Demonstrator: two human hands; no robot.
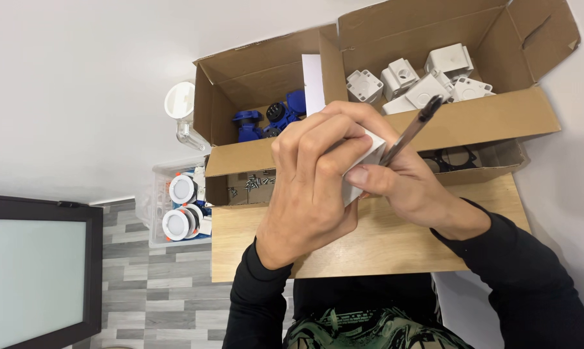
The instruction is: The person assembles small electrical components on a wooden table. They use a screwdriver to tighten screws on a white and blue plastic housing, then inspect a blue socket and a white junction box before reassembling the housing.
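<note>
A small white plastic housing (pixel 361 158) is gripped in the left hand (pixel 311 187), fingers curled over it. A dark-handled screwdriver (pixel 413 129) is pinched in the right hand (pixel 408 187), its shaft laid against the housing. Just beyond both hands, a cardboard box (pixel 479 119) of similar white housings (pixel 421 81) is seen.

The left hand (pixel 311 187) hides most of the white box (pixel 368 152), the screwdriver (pixel 411 129) handle vanishes inside the right hand (pixel 408 187), and the small screws (pixel 256 183) blur together.

Long black sleeves, green patterned garment
</note>
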